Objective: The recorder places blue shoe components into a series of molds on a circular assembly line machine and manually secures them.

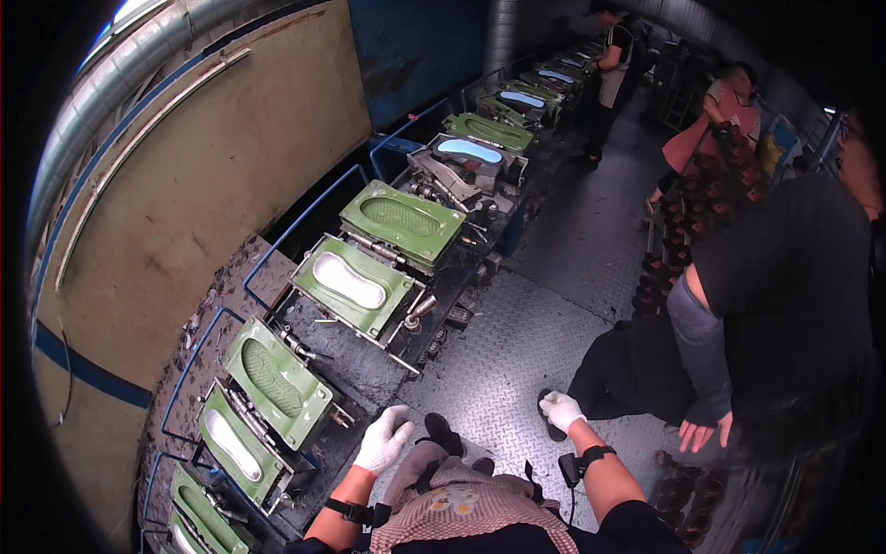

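My left hand (383, 439), in a white knitted glove, hangs beside the row of moulds with its thumb apart from loosely bent fingers; nothing shows in it. To the right, my right hand (560, 410), also gloved in white, has its fingers curled in, and I see nothing held there. Behind it is a dark shoe (551, 424). Nearest my left hand is a green hinged mould lid (314, 392) with a patterned sole-shaped hollow. Its lower half (205, 392) carries a white sole-shaped piece (231, 445). Farther up, another opened mould has a white sole shape (349, 281).
More green moulds (403, 222) line the left, some with light-blue sole shapes (469, 150). Blue rails (307, 231) run behind them. A person in black (784, 305) bends at the right, beside racks of dark reddish pieces (706, 198). Two people work farther along the metal tread floor (503, 351).
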The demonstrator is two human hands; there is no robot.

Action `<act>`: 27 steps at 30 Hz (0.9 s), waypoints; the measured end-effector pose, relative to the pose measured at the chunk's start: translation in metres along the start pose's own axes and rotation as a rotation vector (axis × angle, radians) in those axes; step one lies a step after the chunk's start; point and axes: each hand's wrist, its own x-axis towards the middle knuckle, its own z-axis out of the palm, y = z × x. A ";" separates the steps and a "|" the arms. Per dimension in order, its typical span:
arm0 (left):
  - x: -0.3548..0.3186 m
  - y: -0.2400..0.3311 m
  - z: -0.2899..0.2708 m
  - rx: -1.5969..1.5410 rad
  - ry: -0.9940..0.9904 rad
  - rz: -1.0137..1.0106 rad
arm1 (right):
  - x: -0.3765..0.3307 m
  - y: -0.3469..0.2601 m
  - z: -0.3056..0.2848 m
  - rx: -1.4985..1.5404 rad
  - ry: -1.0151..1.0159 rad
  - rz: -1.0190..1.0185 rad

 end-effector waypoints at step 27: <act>0.400 0.141 0.037 -0.013 0.300 0.117 | 0.540 -0.548 -0.134 -0.826 0.208 -0.924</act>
